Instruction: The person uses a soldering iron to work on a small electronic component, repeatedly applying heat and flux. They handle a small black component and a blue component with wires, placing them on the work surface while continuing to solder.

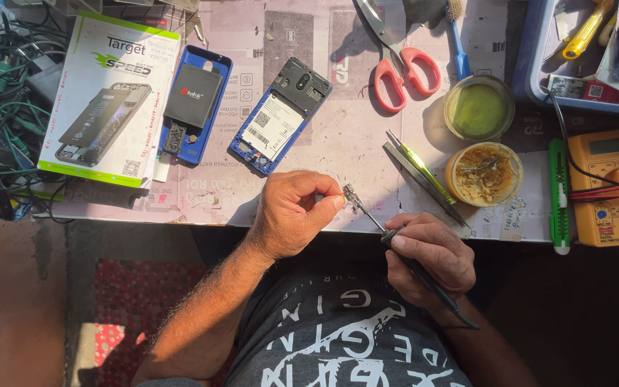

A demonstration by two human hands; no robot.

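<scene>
Pinching small metal component (pixel 349 192) in left hand (pixel 291 213) at bench edge, 6 o'clock of blue phone frame (pixel 279 116); right hand (pixel 431 258) gripping soldering iron (pixel 417 265), tip touching part. Best kept steady, contact brief.

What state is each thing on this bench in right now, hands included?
Left hand: pinching a small metal part.
Right hand: gripping a soldering iron, tip at the part.
Blue phone: back off, insides showing.
Back cover: detached, lying inside up.
Scissors: shut.
Two round tins: lids off.
</scene>
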